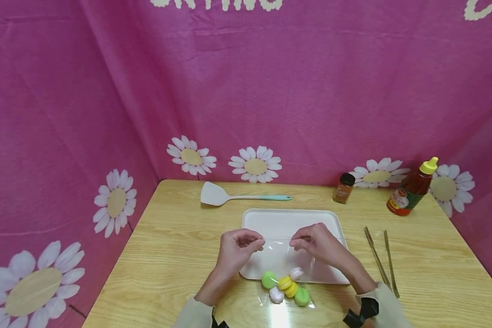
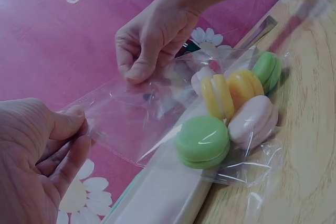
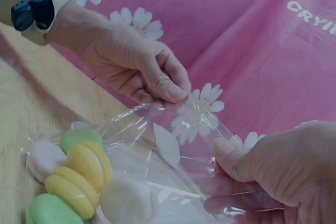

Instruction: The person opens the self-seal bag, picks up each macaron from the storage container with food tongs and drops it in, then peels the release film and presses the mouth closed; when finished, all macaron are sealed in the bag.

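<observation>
Both hands hold a clear plastic bag (image 2: 152, 114) by its upper edge, above a white rectangular tray (image 1: 287, 218). My left hand (image 1: 238, 248) pinches one side of that edge between thumb and fingers. The other side is pinched by my right hand (image 1: 317, 243), a short way across. At the bag's near end lie several toy-like macarons: a green macaron (image 2: 202, 141), a yellow macaron (image 2: 217, 97), a pale pink macaron (image 2: 253, 121) and others. In the head view they sit at the tray's near rim, with the bag's bottom toward the person.
Behind the tray lies a white spatula (image 1: 215, 194) with a mint handle. A spice jar (image 1: 343, 189) and a red sauce bottle (image 1: 410, 193) stand at the back right. Metal tongs (image 1: 378, 257) rest right of the tray on the wooden table (image 1: 168, 255). Pink cloth (image 1: 270, 91) hangs behind.
</observation>
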